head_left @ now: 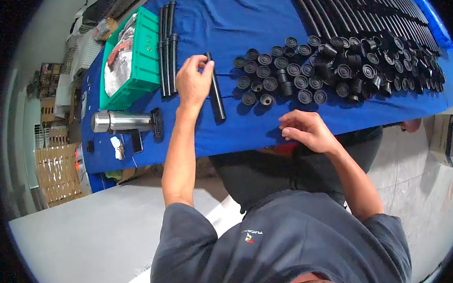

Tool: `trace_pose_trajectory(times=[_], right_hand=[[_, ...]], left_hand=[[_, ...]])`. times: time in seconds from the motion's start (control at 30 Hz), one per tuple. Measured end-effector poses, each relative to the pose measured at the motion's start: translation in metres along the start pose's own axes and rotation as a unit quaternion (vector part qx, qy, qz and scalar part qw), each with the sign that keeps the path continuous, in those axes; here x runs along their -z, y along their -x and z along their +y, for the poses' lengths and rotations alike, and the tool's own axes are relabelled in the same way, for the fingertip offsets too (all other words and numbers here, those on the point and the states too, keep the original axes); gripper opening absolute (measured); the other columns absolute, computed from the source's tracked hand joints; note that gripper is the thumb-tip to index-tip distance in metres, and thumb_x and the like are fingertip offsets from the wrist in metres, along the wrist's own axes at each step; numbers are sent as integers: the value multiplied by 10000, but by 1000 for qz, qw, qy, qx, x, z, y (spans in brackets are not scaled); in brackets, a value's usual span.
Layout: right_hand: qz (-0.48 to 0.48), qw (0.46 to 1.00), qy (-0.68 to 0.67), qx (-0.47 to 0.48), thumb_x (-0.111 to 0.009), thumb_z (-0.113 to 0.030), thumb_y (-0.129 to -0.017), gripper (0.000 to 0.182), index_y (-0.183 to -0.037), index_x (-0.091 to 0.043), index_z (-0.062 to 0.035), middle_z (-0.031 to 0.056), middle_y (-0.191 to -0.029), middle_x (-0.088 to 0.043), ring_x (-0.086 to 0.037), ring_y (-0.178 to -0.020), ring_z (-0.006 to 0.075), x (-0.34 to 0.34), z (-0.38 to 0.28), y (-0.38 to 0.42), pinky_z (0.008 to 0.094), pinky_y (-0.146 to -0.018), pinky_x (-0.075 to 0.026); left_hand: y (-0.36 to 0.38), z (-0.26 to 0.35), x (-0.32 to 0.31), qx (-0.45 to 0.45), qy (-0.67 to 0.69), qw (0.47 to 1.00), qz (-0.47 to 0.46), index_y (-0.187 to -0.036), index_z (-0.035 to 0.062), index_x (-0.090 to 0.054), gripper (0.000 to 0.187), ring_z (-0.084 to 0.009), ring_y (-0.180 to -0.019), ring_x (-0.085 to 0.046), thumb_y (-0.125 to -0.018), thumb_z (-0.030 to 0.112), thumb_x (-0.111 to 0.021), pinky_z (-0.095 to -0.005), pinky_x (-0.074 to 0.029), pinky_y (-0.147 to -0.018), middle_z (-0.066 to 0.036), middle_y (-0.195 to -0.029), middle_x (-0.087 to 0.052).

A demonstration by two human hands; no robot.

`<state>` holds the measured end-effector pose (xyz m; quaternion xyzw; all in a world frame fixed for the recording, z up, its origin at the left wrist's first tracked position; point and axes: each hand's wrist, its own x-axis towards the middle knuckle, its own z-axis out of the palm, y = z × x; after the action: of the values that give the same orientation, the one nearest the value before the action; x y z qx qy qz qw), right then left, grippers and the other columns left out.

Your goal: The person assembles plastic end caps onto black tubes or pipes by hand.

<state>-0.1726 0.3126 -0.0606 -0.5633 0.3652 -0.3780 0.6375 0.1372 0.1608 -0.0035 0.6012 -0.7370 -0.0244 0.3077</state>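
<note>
My left hand [194, 81] is at the upper end of a black tube [217, 97], its thumb and fingers closed around that end. The tube slants across the blue cloth toward me. My right hand [311, 131] hovers over the cloth's near edge with loosely curled fingers. A gap shows between its thumb and forefinger, and I see nothing held there. Beyond it, many round black caps [301, 82] lie in a wide spread, some upright and some tipped over. Several black tubes with collared ends [166, 56] lie side by side left of my left hand.
A green crate [146, 60] holding plastic-wrapped items stands at the left. In front of it are a steel flask [127, 122], a dark phone-like object [136, 141] and a white item [117, 147]. Rows of long black tubes [356, 15] lie at the far right on the blue cloth [212, 18].
</note>
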Motion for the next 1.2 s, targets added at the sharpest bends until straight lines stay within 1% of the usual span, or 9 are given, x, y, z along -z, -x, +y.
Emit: trace_pose_trajectory(times=[0.13,0.23,0.27,0.47,0.77,0.97,1.03,1.07,1.2], right_hand=[[-6,998,54,23,-714,-126,-948,224,-1117,-682,17,65,-922,-721,-672,-826,104,3,-1,0,277,-728,-548],[-6,999,40,11,-717,-153,-946,227,-1094,-688,17,71,-893,-716,-668,-810,114,1,-5,1,289,-715,-541],[-2,1000,28,4,-720,-173,-943,240,-1087,-689,17,76,-874,-712,-663,-803,121,0,-6,1,300,-710,-537],[-8,999,28,36,-718,-154,-955,220,-1086,-691,21,71,-881,-711,-668,-781,111,0,-4,2,285,-703,-555],[-15,999,33,25,-711,-130,-957,196,-1084,-691,17,64,-891,-715,-665,-775,109,1,-5,1,283,-708,-560],[-18,999,37,26,-709,-132,-959,198,-1091,-690,14,61,-894,-714,-662,-784,106,2,-5,1,281,-712,-559],[-19,998,46,28,-710,-130,-959,199,-1095,-689,12,60,-896,-714,-660,-787,102,2,-3,1,280,-712,-558],[-6,999,24,26,-713,-190,-950,229,-1074,-693,1,75,-858,-725,-687,-762,135,1,2,1,318,-690,-564],[-2,1000,-1,12,-722,-186,-945,249,-1084,-687,18,76,-885,-722,-674,-797,122,0,2,1,304,-715,-552]], left_hand=[[21,59,-8,-57,106,992,-29,-963,45,-708,152,-271,-744,-709,-853,135,-759,-366,-557,-652,-112,-876,-705],[27,94,-16,-90,130,985,-65,-945,54,-705,138,-273,-751,-706,-849,135,-759,-378,-556,-654,-102,-866,-694],[28,99,-22,-130,133,981,-64,-979,37,-727,163,-169,-637,-634,-849,122,-775,-310,-511,-591,-85,-848,-686],[29,129,-41,-198,128,969,-70,-946,43,-725,139,-247,-734,-687,-845,132,-759,-357,-545,-657,-96,-887,-697],[21,121,-48,-113,64,984,-125,-963,86,-768,149,-317,-870,-702,-868,193,-724,-423,-550,-775,-101,-940,-714],[20,114,-47,-107,61,988,-96,-942,81,-753,127,-317,-905,-694,-867,176,-715,-430,-554,-795,-97,-947,-702],[18,107,-34,-90,87,990,-71,-942,70,-748,114,-326,-874,-692,-873,149,-704,-422,-549,-771,-111,-919,-698],[17,99,-29,-77,87,992,-58,-940,56,-742,106,-324,-832,-690,-875,126,-698,-410,-543,-743,-115,-893,-697],[40,85,-6,-28,109,993,-31,-888,43,-727,91,-251,-691,-668,-850,122,-750,-374,-522,-633,-103,-807,-672]])
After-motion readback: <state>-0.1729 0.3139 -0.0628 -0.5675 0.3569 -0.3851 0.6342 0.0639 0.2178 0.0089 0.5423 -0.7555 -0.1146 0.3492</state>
